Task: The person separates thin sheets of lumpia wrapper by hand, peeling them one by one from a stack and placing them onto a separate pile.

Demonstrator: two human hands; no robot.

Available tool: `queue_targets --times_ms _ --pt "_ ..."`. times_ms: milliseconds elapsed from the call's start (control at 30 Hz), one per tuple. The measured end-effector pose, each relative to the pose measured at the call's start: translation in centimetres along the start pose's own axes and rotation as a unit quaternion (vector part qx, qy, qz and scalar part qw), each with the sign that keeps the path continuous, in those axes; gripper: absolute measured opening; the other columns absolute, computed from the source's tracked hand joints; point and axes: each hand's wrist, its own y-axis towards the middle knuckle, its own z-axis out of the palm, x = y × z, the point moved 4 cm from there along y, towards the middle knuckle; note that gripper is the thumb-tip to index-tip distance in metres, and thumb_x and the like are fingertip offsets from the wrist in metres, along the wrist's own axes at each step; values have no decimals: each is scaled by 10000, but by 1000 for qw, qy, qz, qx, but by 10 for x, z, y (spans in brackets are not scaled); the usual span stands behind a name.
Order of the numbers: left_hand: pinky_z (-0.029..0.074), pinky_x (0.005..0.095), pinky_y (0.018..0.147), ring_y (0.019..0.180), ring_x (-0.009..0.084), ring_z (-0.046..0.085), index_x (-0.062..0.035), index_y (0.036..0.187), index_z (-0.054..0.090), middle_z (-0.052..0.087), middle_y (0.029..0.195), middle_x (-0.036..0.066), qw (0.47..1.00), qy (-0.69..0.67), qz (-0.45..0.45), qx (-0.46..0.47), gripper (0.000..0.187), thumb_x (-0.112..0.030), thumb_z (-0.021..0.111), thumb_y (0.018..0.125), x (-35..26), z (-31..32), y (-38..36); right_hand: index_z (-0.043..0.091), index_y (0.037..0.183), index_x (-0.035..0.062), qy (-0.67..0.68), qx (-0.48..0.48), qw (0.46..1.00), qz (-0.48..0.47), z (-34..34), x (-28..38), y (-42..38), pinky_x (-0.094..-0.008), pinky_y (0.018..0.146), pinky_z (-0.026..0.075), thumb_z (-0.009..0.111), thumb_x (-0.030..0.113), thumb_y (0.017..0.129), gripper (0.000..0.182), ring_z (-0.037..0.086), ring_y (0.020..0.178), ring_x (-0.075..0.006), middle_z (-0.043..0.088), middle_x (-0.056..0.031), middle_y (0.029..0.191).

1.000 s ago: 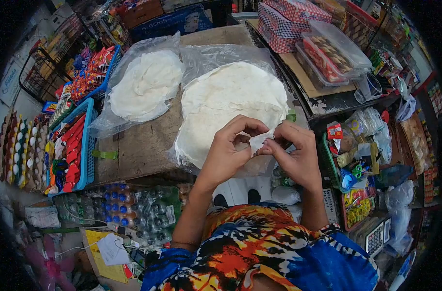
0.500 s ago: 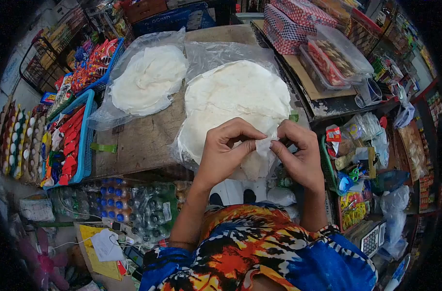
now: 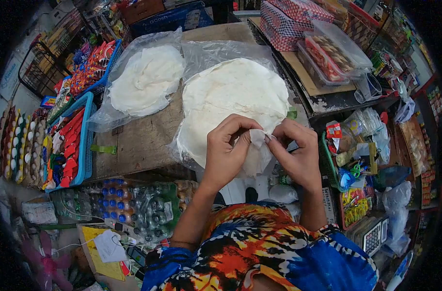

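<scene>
My left hand and my right hand are close together at the near edge of a stack of thin round white wrappers. Both pinch the top of a thin, translucent wrapper sheet, which hangs down between them in folds. Whether this sheet is still joined to the stack is hidden by my fingers. The stack lies on a clear plastic sheet. To its left, a smaller pile of white wrappers rests on an opened plastic bag.
Everything stands on a wooden table. At left are a blue basket of red packets and egg trays. Clear food containers sit at back right. Bottle packs lie below the table; a calculator is at lower right.
The pinched sheet has shifted slightly left, with more of its top edge showing beside my left fingers. My right hand's fingers have moved a little left. The view has shifted slightly.
</scene>
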Motion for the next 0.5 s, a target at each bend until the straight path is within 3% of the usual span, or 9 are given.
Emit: queue_targets --times_ms 433,500 --pt "463 218 778 840 83 571 36 980 599 623 926 39 991 -12 -1 -130 78 16 539 934 2 -21 -5 612 734 -30 -9 -63 997 33 -8 -11 -7 -217 508 401 679 31 785 104 519 556 -55 574 -27 641" --pt "461 216 777 839 80 569 32 982 600 623 926 36 990 -33 -23 -137 76 10 548 932 3 -22 -6 588 717 -30 -1 -70 996 60 -8 -12 -8 -230 554 392 678 45 785 135 499 575 -75 550 -22 629"
